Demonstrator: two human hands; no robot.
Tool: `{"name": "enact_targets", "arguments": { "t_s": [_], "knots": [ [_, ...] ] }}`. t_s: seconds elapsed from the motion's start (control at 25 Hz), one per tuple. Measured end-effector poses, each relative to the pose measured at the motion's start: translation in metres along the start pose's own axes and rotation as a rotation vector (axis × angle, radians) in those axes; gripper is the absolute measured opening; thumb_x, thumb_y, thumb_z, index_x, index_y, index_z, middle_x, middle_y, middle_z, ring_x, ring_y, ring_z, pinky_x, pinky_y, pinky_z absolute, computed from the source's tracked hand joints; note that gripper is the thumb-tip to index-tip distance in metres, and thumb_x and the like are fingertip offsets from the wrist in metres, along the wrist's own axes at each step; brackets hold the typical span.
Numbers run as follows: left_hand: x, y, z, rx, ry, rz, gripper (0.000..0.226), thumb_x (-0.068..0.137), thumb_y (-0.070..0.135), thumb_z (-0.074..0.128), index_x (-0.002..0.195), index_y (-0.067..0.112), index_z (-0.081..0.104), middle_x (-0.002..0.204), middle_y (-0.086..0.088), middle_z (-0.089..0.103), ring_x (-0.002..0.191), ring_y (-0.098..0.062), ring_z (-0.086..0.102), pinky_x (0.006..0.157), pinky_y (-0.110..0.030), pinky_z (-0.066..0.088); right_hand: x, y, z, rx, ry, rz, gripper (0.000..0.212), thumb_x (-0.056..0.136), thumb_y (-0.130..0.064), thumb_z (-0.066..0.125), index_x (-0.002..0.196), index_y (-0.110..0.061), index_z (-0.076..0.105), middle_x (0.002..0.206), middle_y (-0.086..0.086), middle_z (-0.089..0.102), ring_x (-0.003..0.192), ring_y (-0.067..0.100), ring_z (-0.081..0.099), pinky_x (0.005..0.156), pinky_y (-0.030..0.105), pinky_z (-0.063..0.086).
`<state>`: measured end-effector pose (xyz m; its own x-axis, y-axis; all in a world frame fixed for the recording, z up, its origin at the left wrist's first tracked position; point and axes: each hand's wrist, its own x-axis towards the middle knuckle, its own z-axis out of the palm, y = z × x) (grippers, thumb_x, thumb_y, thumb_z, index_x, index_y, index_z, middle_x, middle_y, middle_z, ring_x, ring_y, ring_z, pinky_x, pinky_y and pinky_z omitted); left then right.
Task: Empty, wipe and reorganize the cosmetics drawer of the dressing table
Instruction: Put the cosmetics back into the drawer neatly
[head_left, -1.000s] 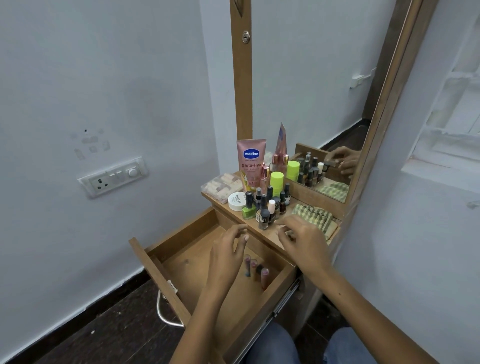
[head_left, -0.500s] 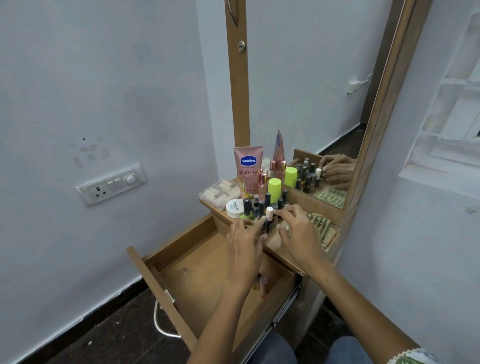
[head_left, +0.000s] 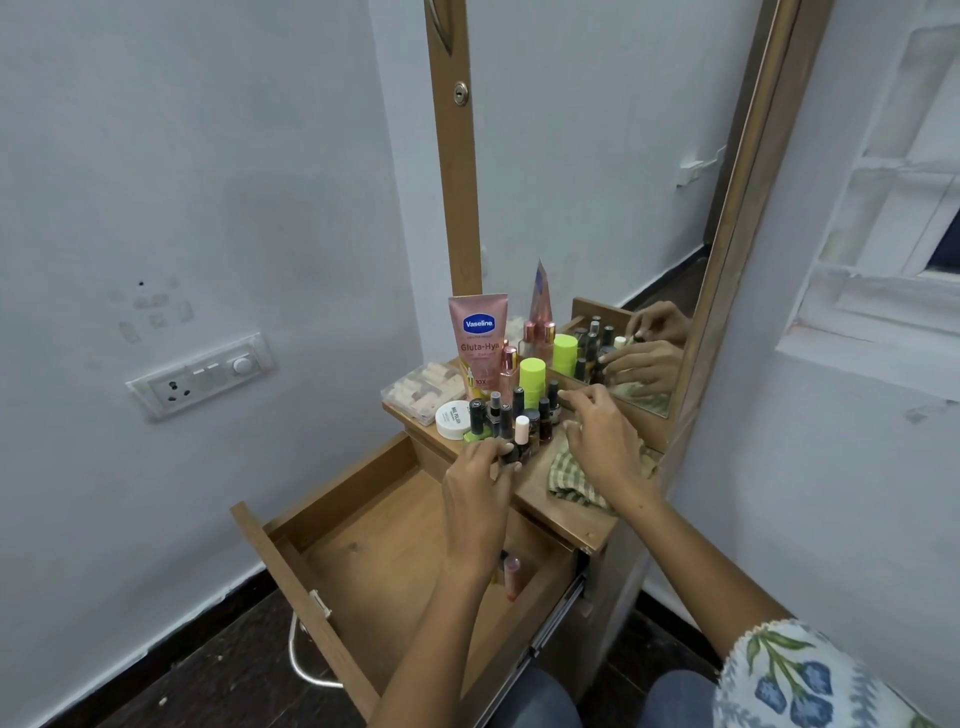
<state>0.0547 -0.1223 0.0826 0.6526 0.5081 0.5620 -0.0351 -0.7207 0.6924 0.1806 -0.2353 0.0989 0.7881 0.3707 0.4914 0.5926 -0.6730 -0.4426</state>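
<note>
Glass nail polish bottles stand packed in a cluster on the table, above the open drawer. They look small, light, smooth-sided and easy to topple, so each is best pinched low on the body rather than by its cap. The left hand reaches over the drawer, its fingers curled around a dark bottle at the near edge of the cluster. The right hand hovers at the far side of the group with fingers loosely bent; whether it grips anything I cannot tell. A few slim pink tubes lie inside the drawer. Around the cluster stand a pink Vaseline tube, a lime-capped container, a white jar and a clear box, all crowding any lift. A checked cloth lies under the right wrist.
</note>
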Motion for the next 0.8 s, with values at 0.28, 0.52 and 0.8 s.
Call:
{"name": "enact_targets", "arguments": {
  "t_s": [0.28, 0.52, 0.8],
  "knots": [
    [-0.015, -0.013, -0.031, -0.168, 0.125, -0.128, 0.032, 0.081, 0.009, 0.072, 0.111, 0.019, 0.065, 0.103, 0.01, 0.068, 0.096, 0.001, 0.063, 0.082, -0.017, 0.052, -0.039, -0.017, 0.003, 0.128, 0.116, -0.14, 0.029, 0.088, -0.009, 0.065, 0.117, -0.013, 0.065, 0.105, -0.001, 0.058, 0.07, 0.003, 0.051, 0.058, 0.014, 0.043],
    [-0.019, -0.018, -0.058, -0.217, 0.053, -0.218, 0.029, 0.081, 0.011, 0.072, 0.106, 0.025, 0.067, 0.099, 0.012, 0.068, 0.092, 0.004, 0.062, 0.075, -0.008, 0.05, -0.033, -0.033, 0.009, 0.001, 0.035, -0.185, 0.042, 0.079, -0.021, 0.076, 0.119, -0.015, 0.063, 0.101, 0.003, 0.053, 0.086, 0.017, 0.057, 0.055, 0.025, 0.045],
    [-0.028, -0.035, -0.078, -0.195, -0.12, -0.234, 0.028, 0.079, 0.008, 0.074, 0.098, 0.028, 0.066, 0.093, 0.011, 0.069, 0.085, 0.001, 0.064, 0.072, -0.01, 0.051, -0.052, -0.051, -0.006, 0.264, -0.014, -0.177, 0.024, 0.075, -0.022, 0.079, 0.088, -0.015, 0.06, 0.083, -0.004, 0.065, 0.071, 0.01, 0.061, 0.058, 0.021, 0.049]
  ]
}}
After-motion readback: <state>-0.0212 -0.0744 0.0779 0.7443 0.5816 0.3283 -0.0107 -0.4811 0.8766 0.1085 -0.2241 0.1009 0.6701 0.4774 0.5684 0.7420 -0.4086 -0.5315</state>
